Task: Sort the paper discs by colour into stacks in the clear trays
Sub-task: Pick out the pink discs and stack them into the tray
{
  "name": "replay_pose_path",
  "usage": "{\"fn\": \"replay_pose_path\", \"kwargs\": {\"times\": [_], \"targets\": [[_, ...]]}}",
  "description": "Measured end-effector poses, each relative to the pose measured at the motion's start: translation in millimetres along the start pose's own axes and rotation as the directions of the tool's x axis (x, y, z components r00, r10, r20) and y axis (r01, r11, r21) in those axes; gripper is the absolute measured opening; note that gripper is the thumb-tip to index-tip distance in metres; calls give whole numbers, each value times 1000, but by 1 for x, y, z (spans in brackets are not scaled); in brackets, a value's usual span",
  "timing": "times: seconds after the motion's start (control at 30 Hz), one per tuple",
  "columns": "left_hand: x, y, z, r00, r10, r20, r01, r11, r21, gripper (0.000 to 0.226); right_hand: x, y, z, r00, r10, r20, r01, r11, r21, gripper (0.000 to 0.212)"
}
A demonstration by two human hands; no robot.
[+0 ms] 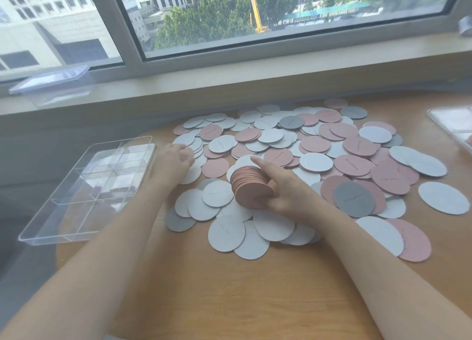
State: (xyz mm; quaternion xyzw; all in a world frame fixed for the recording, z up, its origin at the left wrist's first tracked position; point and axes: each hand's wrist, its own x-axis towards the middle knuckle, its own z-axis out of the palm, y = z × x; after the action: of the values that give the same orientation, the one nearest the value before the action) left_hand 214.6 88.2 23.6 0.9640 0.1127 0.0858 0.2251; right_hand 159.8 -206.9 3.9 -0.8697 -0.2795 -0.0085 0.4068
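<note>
A wide heap of pink, white and grey discs (293, 145) covers the far and right half of the wooden worktop (229, 288), reaching almost to the wall under the window sill (229, 79) and spilling toward the right edge; the near strip of worktop in front of the heap lies bare between the two forearms. The right hand (283, 189) grips a thick pink stack (251, 186) held on edge, thumb beneath and fingers curled behind it, index finger stretched along the top; the stack's axis runs roughly away from the person and slightly left, its flat round face turned toward the camera, and it sits just above the white discs at the heap's near side. The left hand (176, 158) reaches into the heap's left fringe with fingers bent down onto the discs there; it seems to be pinching one, though the blur leaves me unable to tell. A clear divided tray (84, 189) lies at the left, its long side running away from the person and its outer part overhanging the worktop's left edge, just beside the left forearm. A second clear tray (452, 127) is cut off at the right border, and a lidded clear box (51, 84) rests on the sill at far left.
</note>
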Motion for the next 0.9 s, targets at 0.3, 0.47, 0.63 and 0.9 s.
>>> {"fn": "replay_pose_path", "kwargs": {"times": [0.3, 0.47, 0.63, 0.9], "targets": [[8, -8, -12, 993, 92, -70, -82, 987, 141, 26, 0, -2, -3, 999, 26, -20, -26, 1000, 2, 81], [-8, 13, -8, 930, 328, -168, -304, 940, 153, 27, -1, -7, -5, 1000, 22, -21, -22, 1000, -3, 81], [-19, 36, 16, 911, 411, 25, -411, 905, 111, 13, -2, -8, -6, 1000, 24, -15, -24, 1000, -5, 80], [-11, 37, 8, 875, 410, 255, -446, 889, 101, 38, -1, -6, -5, 1000, 20, -4, -20, 1000, 1, 80]]}}
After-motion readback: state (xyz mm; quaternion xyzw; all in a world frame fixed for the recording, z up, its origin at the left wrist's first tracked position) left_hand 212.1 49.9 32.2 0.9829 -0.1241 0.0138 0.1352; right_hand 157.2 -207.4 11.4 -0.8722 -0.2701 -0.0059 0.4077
